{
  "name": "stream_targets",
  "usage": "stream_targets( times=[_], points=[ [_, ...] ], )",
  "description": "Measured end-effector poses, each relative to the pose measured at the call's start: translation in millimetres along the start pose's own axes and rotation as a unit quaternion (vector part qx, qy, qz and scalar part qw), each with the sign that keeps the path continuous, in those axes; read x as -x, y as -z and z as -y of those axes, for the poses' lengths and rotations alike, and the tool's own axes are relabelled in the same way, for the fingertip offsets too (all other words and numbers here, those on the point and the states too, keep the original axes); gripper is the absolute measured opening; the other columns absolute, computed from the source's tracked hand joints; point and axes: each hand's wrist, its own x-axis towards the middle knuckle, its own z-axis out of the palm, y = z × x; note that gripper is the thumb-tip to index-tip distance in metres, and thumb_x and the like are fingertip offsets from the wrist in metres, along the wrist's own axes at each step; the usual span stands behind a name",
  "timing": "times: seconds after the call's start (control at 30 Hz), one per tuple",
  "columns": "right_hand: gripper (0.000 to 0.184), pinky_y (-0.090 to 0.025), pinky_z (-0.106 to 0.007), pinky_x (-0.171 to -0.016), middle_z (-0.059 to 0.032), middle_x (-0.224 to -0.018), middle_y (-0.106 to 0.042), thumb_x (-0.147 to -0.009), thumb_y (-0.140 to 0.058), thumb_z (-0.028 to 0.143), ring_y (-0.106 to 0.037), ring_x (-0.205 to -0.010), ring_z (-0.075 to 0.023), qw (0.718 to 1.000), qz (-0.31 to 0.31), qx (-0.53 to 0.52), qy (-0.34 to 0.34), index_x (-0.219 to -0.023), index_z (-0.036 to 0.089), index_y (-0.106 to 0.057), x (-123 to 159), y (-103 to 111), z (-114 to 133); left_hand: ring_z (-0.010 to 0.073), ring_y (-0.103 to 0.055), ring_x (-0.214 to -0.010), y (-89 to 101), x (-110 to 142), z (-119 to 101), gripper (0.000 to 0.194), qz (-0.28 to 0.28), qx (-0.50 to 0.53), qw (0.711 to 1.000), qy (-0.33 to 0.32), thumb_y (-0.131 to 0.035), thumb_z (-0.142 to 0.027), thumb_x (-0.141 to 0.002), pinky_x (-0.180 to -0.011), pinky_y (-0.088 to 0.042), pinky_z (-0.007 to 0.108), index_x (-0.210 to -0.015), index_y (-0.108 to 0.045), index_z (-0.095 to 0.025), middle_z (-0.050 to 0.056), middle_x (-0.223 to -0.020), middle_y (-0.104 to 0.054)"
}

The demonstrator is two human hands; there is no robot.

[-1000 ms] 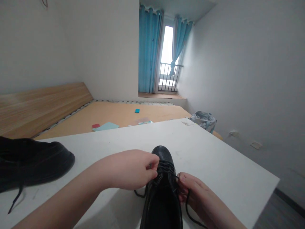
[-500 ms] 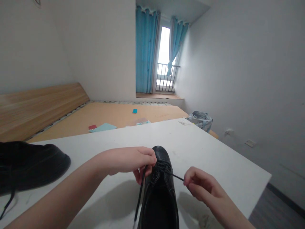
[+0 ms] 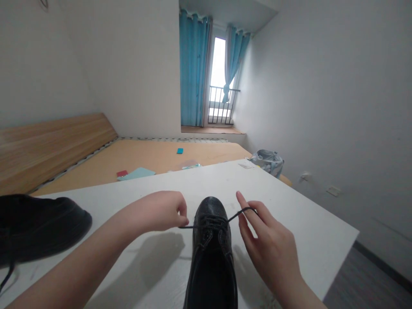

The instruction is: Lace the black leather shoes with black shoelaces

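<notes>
A black leather shoe (image 3: 210,253) stands on the white table (image 3: 289,223), toe pointing away from me. Its black lace (image 3: 240,212) is stretched sideways across the eyelets. My left hand (image 3: 161,211) is to the left of the shoe, fingers pinched on the left lace end. My right hand (image 3: 265,236) is to the right of the shoe, index finger stretched out, with the right lace end hooked around its fingers and pulled taut.
A second black shoe (image 3: 38,229) lies at the table's left edge. Behind the table is a bare wooden bed frame (image 3: 154,156) with small coloured items on it. A bag (image 3: 267,161) sits by the right wall, and blue curtains (image 3: 191,68) frame a window.
Both hands have moved apart and away from me, drawing the lace ends out sideways. My right hand has opened its fingers somewhat, with the lace looped over them.
</notes>
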Motion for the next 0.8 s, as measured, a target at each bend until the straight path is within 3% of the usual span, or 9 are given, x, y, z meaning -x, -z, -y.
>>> stream_targets(
  times=[0.1, 0.2, 0.27, 0.33, 0.4, 0.47, 0.6, 0.7, 0.8],
  points=[
    [0.033, -0.038, -0.024, -0.053, -0.0052, -0.085, -0.063, -0.093, -0.053, 0.034, -0.055, -0.063, -0.0142, 0.972, 0.044, -0.213, -0.088, -0.117, 0.017, -0.069, -14, -1, 4, 0.0116, -0.037, -0.048, 4.6, 4, 0, 0.016, 0.087, 0.003, 0.995, -0.04, -0.066, -0.033, -0.067, -0.046, -0.023, 0.025, -0.069, -0.077, -0.021, -0.004, -0.049, -0.049],
    [0.046, -0.029, -0.024, -0.048, 0.0017, -0.057, -0.046, -0.089, -0.052, 0.054, -0.039, -0.051, -0.0118, 0.885, 0.143, -0.406, -0.177, -0.078, 0.015, -0.075, -21, -4, 7, 0.0095, -0.028, -0.049, 6.0, 4, -8, 0.024, 0.158, 0.112, 0.971, -0.142, -0.063, -0.04, -0.077, -0.047, -0.02, 0.024, -0.08, -0.078, -0.022, -0.007, -0.052, -0.043],
    [0.057, -0.021, -0.025, -0.046, 0.0051, -0.05, -0.034, -0.086, -0.05, 0.065, -0.028, -0.048, -0.0105, 0.821, 0.194, -0.486, -0.228, -0.066, 0.015, -0.07, -21, -7, 8, 0.0093, -0.022, -0.05, 3.3, 2, -13, 0.03, 0.146, 0.203, 0.953, -0.171, -0.062, -0.046, -0.08, -0.046, -0.016, 0.024, -0.085, -0.077, -0.02, -0.008, -0.052, -0.035],
    [0.062, -0.017, -0.025, -0.047, 0.006, -0.049, -0.031, -0.082, -0.051, 0.071, -0.024, -0.049, -0.0098, 0.781, 0.231, -0.522, -0.252, -0.064, 0.015, -0.068, -18, -10, 9, 0.0092, -0.016, -0.05, -2.0, -1, -17, 0.035, 0.116, 0.254, 0.948, -0.15, -0.063, -0.05, -0.08, -0.046, -0.012, 0.025, -0.078, -0.074, -0.017, -0.009, -0.051, -0.025],
    [0.062, -0.017, -0.025, -0.049, 0.0049, -0.052, -0.035, -0.079, -0.054, 0.073, -0.024, -0.051, -0.0098, 0.772, 0.258, -0.527, -0.245, -0.066, 0.014, -0.069, -16, -10, 9, 0.0091, -0.016, -0.051, -8.8, -4, -21, 0.039, 0.094, 0.264, 0.949, -0.145, -0.062, -0.051, -0.08, -0.046, -0.012, 0.026, -0.071, -0.07, -0.015, -0.009, -0.052, -0.023],
    [0.06, -0.017, -0.026, -0.049, 0.0053, -0.052, -0.034, -0.077, -0.058, 0.072, -0.023, -0.051, -0.0095, 0.769, 0.281, -0.526, -0.229, -0.066, 0.014, -0.069, -15, -10, 7, 0.0091, -0.023, -0.053, -16.0, -4, -25, 0.037, 0.07, 0.242, 0.952, -0.175, -0.059, -0.047, -0.084, -0.048, -0.017, 0.024, -0.072, -0.07, -0.014, -0.008, -0.054, -0.031],
    [0.057, -0.014, -0.026, -0.048, 0.0084, -0.048, -0.025, -0.073, -0.065, 0.069, -0.017, -0.049, -0.0082, 0.74, 0.322, -0.543, -0.232, -0.055, 0.015, -0.06, -20, -6, 4, 0.0103, -0.037, -0.056, -29.5, 1, -37, 0.023, -0.027, 0.091, 0.974, -0.204, -0.055, -0.033, -0.083, -0.052, -0.024, 0.025, -0.072, -0.068, -0.018, -0.006, -0.058, -0.046],
    [0.052, -0.022, -0.024, -0.051, 0.0055, -0.05, -0.041, -0.071, -0.07, 0.064, -0.028, -0.052, -0.0087, 0.724, 0.339, -0.554, -0.231, -0.058, 0.014, -0.064, -24, -2, 5, 0.0123, -0.046, -0.062, -37.4, 7, -46, 0.009, -0.106, -0.032, 0.972, -0.208, -0.059, -0.024, -0.076, -0.054, -0.024, 0.026, -0.068, -0.061, -0.02, -0.003, -0.07, -0.055],
    [0.042, -0.028, -0.024, -0.055, 0.0022, -0.056, -0.053, -0.071, -0.074, 0.053, -0.038, -0.057, -0.01, 0.722, 0.343, -0.555, -0.231, -0.06, 0.013, -0.068, -27, 0, 8, 0.0147, -0.05, -0.068, -40.8, 9, -48, 0.005, -0.117, -0.067, 0.968, -0.21, -0.059, -0.023, -0.077, -0.056, -0.026, 0.026, -0.072, -0.058, -0.021, -0.001, -0.081, -0.056]
  ],
)
